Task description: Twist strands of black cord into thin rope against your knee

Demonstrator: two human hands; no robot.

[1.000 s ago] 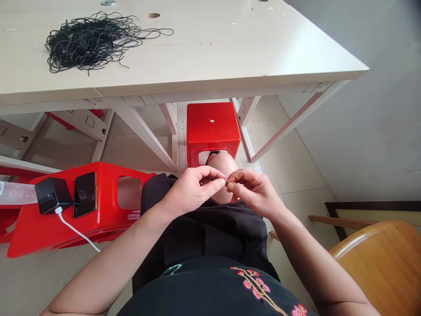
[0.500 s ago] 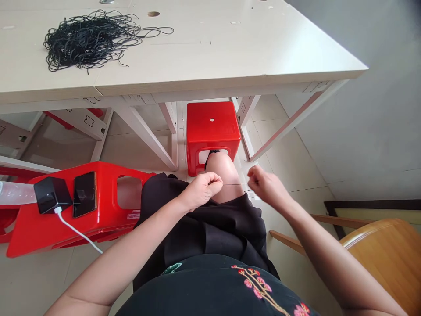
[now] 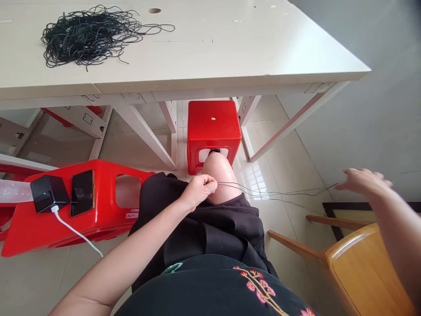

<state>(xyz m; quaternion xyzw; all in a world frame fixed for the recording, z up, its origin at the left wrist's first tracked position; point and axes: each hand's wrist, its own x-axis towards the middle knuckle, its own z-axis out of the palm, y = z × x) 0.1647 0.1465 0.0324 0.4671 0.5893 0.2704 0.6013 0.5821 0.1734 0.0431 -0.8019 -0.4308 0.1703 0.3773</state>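
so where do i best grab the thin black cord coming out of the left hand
Pinch the thin black cord from above, partway along its free run to the right of the left hand: that end sits inside the closed fingers, and the strand looks too fine for anything but fingertips.

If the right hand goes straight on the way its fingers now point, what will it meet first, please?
Probably the thin black cord running out from the left hand, just ahead of the right hand. Depth is unclear, so the hand may pass above it.
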